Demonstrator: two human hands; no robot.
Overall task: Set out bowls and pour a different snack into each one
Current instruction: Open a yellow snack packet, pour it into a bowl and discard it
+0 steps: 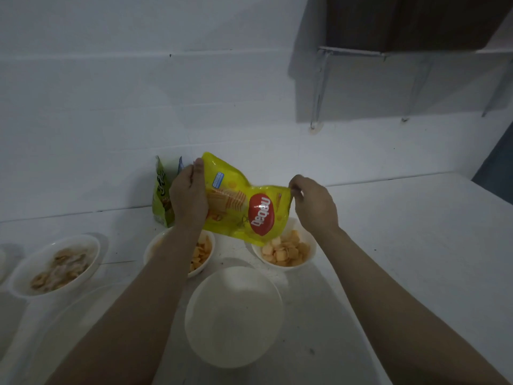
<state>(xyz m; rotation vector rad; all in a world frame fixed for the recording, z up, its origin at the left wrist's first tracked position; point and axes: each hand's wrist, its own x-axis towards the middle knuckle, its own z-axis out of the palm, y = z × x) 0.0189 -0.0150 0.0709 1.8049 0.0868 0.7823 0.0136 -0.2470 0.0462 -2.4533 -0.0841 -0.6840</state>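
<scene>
Both hands up: left hand (188, 195) grips the yellow bag (238, 207), right hand (313, 202) pinches its edge, above four white bowls — three filled, nearest bowl (233, 315) empty. One green bag (162, 195) behind.

Setting: plain domestic kitchen or pantry corner, dimly lit. White counter (416, 245) against a white panelled wall (138, 107); above the counter, to its right, a dark wall cabinet (410, 20) on metal brackets (319, 90). On the counter: white bowls of snacks (286, 251), snack packets.
</scene>
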